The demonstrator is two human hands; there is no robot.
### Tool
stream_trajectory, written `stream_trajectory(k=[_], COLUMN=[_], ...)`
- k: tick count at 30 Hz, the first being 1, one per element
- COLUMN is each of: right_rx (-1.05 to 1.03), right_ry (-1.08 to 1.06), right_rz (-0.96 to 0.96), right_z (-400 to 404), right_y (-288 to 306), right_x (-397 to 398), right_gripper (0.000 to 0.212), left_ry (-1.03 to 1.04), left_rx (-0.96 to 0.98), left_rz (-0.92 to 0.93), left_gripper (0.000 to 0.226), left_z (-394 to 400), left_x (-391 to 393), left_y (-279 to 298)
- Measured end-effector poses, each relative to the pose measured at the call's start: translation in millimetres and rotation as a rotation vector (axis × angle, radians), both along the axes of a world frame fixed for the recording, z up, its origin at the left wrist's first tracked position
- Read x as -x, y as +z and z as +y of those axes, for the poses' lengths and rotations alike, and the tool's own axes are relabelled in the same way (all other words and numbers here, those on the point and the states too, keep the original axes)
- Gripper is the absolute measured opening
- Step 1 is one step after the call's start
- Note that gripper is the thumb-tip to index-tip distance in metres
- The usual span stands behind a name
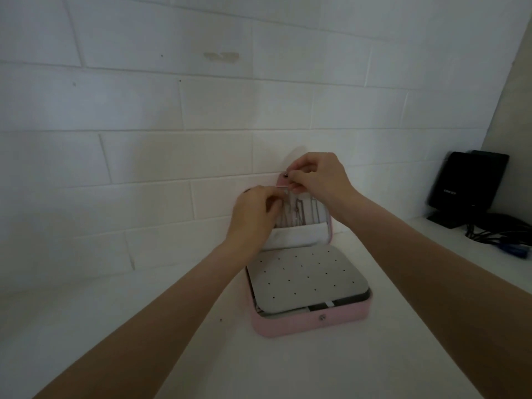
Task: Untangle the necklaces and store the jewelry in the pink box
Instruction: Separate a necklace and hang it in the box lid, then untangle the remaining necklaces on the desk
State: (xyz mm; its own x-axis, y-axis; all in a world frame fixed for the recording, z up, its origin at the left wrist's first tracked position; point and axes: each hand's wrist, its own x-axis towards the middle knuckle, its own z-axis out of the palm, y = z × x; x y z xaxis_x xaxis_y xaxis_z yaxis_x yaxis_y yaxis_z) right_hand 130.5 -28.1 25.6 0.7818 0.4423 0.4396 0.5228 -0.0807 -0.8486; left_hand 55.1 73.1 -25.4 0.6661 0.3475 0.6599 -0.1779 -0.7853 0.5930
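Head view, centre of frame: pink box (312,322) open on the white surface (172,326), lid (299,223) upright against the brick wall (172,110). Necklaces (299,210) hanging inside the lid. Left hand (253,217) and right hand (319,177) pinching a thin pink strap (282,186) at the lid's top. Black device (466,182) at right edge.

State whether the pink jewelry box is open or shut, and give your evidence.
Open. The pink box lies on the counter with its lid raised against the wall, chains hanging inside it, and the perforated white panel exposed.
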Motion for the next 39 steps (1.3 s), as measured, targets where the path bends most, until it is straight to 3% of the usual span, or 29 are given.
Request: stream_trajectory(k=[8,14,18,21,28,32,35,39], right_rx=[0.03,0.364,0.63,0.655,0.673,0.795,0.936,0.896], right_ry=[-0.006,-0.085,-0.022,-0.075,-0.283,-0.389,-0.433,-0.441], right_rz=[-0.05,-0.159,-0.326,-0.391,-0.239,0.015,0.135,0.105], right_z=[-0.4,-7.6,-20.6,-45.3,-171.2,-234.3,-251.6,-247.4], right_y=[-2.0,-14.5,-22.3,-22.9,-32.4,-50.0,-66.9,-74.8], right_x=[-1.6,-5.5,11.1,23.8,37.8,45.9,56.6,54.8], right_gripper=[0.013,0.02,0.024,0.026,0.024,0.019,0.025,0.02], left_ry=[0.022,0.051,0.02,-0.022,-0.255,-0.44,-0.435,-0.411], left_rx=[-0.371,-0.332,-0.347,-0.35,-0.321,-0.307,-0.285,-0.204], left_rz=[-0.04,-0.029,0.051,0.085,0.109,0.303,0.538,0.525], left_gripper=[0.031,0.03,0.032,0.034,0.034,0.029,0.037,0.021], left_z=[10.5,13.7,-1.5,-29.6,-133.5,-190.2,-216.8,-223.7], left_x=[3.6,6.7,14.1,17.7,20.7,21.3,13.4,4.1], left_y=[-13.8,-16.8,-16.1,-11.5,-22.1,-43.6,-58.5,-63.5])
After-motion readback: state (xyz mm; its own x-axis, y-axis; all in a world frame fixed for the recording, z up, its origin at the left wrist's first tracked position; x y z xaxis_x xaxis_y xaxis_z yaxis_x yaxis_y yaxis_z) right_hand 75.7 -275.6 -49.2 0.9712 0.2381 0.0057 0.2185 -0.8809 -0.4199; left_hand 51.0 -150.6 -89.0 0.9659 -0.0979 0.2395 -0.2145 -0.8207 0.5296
